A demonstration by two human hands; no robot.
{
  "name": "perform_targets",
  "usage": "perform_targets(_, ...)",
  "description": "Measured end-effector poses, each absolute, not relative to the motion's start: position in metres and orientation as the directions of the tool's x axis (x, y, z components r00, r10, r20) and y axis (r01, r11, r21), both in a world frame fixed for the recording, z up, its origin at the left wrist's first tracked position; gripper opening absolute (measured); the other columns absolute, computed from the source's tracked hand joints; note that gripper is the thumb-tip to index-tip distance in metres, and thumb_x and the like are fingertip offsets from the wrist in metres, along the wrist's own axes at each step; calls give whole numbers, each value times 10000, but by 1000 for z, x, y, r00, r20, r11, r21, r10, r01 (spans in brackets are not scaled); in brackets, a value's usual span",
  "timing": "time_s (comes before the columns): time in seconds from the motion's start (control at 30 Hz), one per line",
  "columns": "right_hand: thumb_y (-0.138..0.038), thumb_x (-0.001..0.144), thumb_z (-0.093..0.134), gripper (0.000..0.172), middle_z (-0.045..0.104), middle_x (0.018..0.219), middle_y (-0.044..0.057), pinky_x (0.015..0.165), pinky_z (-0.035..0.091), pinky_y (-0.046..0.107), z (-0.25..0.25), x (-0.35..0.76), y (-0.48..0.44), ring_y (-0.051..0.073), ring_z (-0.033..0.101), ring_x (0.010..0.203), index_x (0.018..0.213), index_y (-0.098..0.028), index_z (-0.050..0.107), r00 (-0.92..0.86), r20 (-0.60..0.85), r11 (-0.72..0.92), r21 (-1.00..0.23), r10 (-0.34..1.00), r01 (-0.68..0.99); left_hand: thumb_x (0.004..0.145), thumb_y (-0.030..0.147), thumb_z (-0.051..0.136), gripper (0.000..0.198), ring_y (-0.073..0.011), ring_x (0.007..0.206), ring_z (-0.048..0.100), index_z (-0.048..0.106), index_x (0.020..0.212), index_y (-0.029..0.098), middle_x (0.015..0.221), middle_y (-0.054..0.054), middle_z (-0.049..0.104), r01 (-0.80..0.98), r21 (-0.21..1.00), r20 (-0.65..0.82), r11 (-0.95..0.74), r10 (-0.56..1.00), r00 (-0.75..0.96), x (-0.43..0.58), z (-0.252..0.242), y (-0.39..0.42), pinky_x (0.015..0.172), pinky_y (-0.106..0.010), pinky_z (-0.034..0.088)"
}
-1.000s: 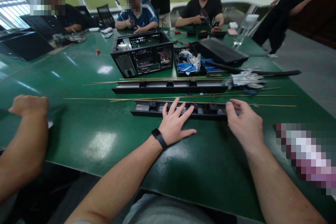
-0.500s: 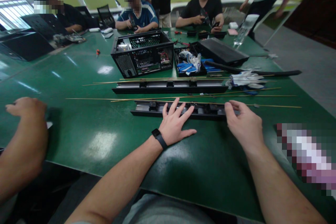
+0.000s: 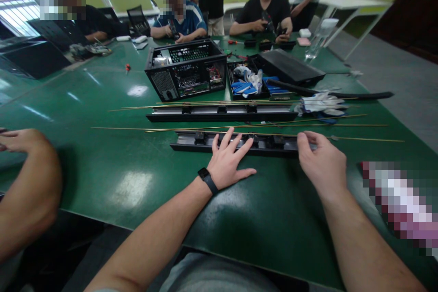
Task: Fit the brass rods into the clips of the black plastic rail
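Note:
My left hand (image 3: 227,162) lies spread across the near black rail (image 3: 186,146), its fingers over the rail's middle and its thumb on the table. Small black blocks (image 3: 199,137) sit inside the rail's channel. At the rail's right end, my right hand (image 3: 321,159) is closed, thumb and fingers pinching a thin brass-coloured rod (image 3: 369,139). The fingertips hide the pinched part. That rod runs lengthwise along the rail, stretching well past both ends. A second black rail (image 3: 219,117) with similar blocks lies just behind, parallel, with more thin rods (image 3: 137,108) around it.
An open black computer case (image 3: 188,73) stands behind the rails. Beside it are a box of gloves (image 3: 247,83), a flat black panel (image 3: 287,66) and loose gloves (image 3: 321,104). A neighbour's arm (image 3: 30,182) rests at left. Several people sit or stand across the green table (image 3: 102,164).
My right hand has shifted slightly right, and the brass-coloured rod has slid right with it. My left hand stays put. The neighbour's hand at left has moved further left.

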State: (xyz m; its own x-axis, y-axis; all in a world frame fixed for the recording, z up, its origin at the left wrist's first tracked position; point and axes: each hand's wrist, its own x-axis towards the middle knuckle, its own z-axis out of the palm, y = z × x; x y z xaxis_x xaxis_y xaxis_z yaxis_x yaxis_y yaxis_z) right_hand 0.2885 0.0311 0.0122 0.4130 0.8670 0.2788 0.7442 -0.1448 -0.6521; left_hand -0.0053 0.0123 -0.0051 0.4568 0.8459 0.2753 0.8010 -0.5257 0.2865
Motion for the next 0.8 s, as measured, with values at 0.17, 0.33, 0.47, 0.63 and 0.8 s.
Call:
perform_targets(0.17, -726, 1069, 623, 658, 908, 1240, 203, 1182, 652, 608, 11, 287, 30, 416, 869, 1184, 1385, -205, 869, 391, 283, -110, -672, 876, 732, 1011, 622, 997, 977, -530, 1888, 308, 610, 1849, 303, 1871, -232, 613, 801, 287, 276, -525, 846, 455, -5, -6, 12, 1452, -875, 290)
perform_targets(0.33, -719, 1063, 631, 623, 914, 1227, 193, 1203, 642, 587, 11, 283, 29, 410, 869, 1201, 1332, -220, 889, 348, 300, -66, -667, 888, 742, 1019, 627, 991, 981, -527, 1890, 305, 604, 1855, 292, 1875, -239, 606, 803, 283, 273, -524, 847, 457, -5, -5, 12, 1456, -871, 286)
perform_targets(0.47, -725, 1072, 595, 633, 912, 1230, 209, 1188, 643, 602, 13, 287, 30, 427, 859, 1206, 1289, -210, 893, 399, 312, -117, -644, 862, 756, 1019, 634, 986, 975, -525, 1888, 309, 606, 1853, 299, 1869, -234, 613, 802, 282, 280, -527, 844, 457, -5, -6, 12, 1455, -862, 296)
perform_targets(0.63, -731, 1053, 619, 650, 913, 1220, 185, 1154, 661, 595, 11, 289, 31, 409, 865, 1152, 1360, -219, 878, 424, 283, -138, -672, 860, 728, 1016, 636, 988, 969, -519, 1889, 308, 609, 1849, 319, 1871, -221, 614, 803, 284, 284, -523, 846, 451, -6, -7, 12, 1458, -856, 291)
perform_targets(0.8, -737, 1080, 608, 607, 909, 1198, 182, 1161, 655, 599, 8, 291, 33, 417, 854, 1172, 1276, -237, 891, 430, 301, -148, -648, 851, 747, 1022, 641, 978, 966, -519, 1888, 308, 611, 1848, 302, 1873, -231, 610, 801, 286, 282, -526, 845, 454, -5, -6, 12, 1451, -864, 291)
